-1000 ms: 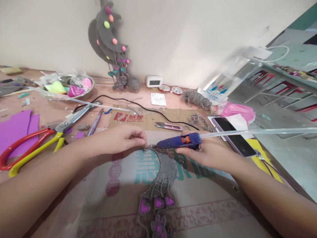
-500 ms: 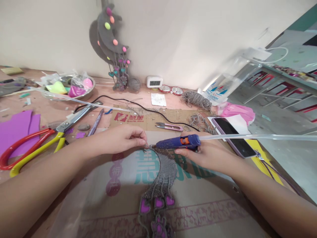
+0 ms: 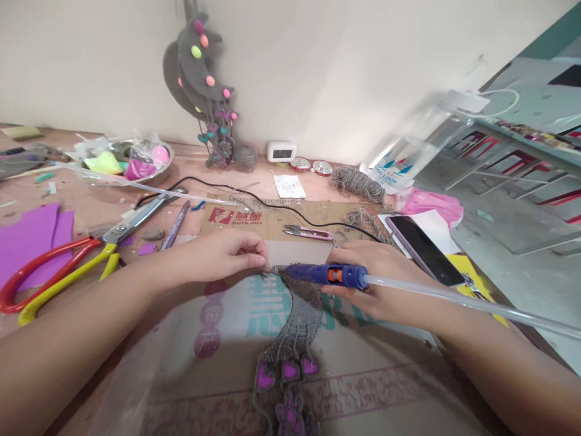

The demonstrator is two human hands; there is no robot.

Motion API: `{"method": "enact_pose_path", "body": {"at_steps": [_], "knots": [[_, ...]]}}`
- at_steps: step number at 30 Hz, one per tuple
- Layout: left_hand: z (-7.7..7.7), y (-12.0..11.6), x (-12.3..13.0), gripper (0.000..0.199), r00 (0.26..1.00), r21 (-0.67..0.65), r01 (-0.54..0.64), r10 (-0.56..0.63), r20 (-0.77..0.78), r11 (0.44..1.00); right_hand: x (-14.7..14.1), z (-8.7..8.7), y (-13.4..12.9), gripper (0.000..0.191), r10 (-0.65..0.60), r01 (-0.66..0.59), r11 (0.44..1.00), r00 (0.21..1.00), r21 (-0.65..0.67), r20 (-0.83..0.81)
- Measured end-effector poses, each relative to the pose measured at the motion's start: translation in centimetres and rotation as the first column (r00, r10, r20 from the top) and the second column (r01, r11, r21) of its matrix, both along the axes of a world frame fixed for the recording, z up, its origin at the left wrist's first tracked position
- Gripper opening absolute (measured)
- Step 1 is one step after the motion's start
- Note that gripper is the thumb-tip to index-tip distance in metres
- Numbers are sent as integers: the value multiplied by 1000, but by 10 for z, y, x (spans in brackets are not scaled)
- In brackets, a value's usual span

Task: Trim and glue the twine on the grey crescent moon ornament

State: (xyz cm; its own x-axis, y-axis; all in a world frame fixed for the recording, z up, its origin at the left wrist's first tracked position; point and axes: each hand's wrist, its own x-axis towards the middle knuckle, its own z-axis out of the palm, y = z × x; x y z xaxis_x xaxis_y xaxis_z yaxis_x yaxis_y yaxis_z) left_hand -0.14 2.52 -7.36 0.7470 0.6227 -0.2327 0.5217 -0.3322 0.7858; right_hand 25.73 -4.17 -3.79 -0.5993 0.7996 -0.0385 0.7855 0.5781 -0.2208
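My right hand (image 3: 385,272) is wrapped round a blue hot glue gun (image 3: 313,274), a long clear glue stick (image 3: 454,297) running out of its back. The gun's nozzle is at the upper tip of a grey yarn-wrapped crescent moon (image 3: 303,315), which lies on the covered cardboard. With thumb and fingertips together, my left hand (image 3: 242,253) pinches a bit of grey yarn (image 3: 270,269) at that same tip. Purple hearts (image 3: 290,370) edged in grey yarn hang from the moon's lower end, with a purple-and-grey flower (image 3: 290,415) below them.
Large red-and-yellow-handled scissors (image 3: 72,266) and purple foam sheets (image 3: 34,242) lie left. Pink thread snips (image 3: 311,233) and a black cord (image 3: 254,194) lie beyond my hands. A phone (image 3: 426,248) rests right, near the table edge. Behind are a metal bowl (image 3: 170,163) and yarn (image 3: 356,183).
The glue gun's back end and my right hand have dropped slightly, and the glue stick now slopes down to the right. My left hand keeps its pinch at the moon's tip.
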Motion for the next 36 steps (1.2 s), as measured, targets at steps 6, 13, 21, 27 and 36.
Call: {"method": "enact_pose_path", "body": {"at_steps": [6, 13, 21, 27, 36], "knots": [[-2, 1, -1, 22, 999, -17, -31, 31, 22, 999, 21, -6, 13, 32, -223, 153, 939, 952, -309, -208], [-4, 1, 0, 22, 999, -60, -25, 27, 35, 998, 43, 8, 56, 39, -405, 354, 914, 755, -199, -516], [-14, 2, 2, 21, 994, -107, -47, 57, 97, 993, 46, -17, 149, 28, -522, 585, 811, 712, -14, -470], [-20, 3, 3, 19, 982, -115, -95, 112, 152, 989, 39, -60, 181, 28, -568, 612, 790, 715, -28, -408], [-23, 0, 10, 18, 974, 265, -183, 138, 181, 947, 45, -47, 117, 50, -414, 507, 843, 825, 179, -385]]}}
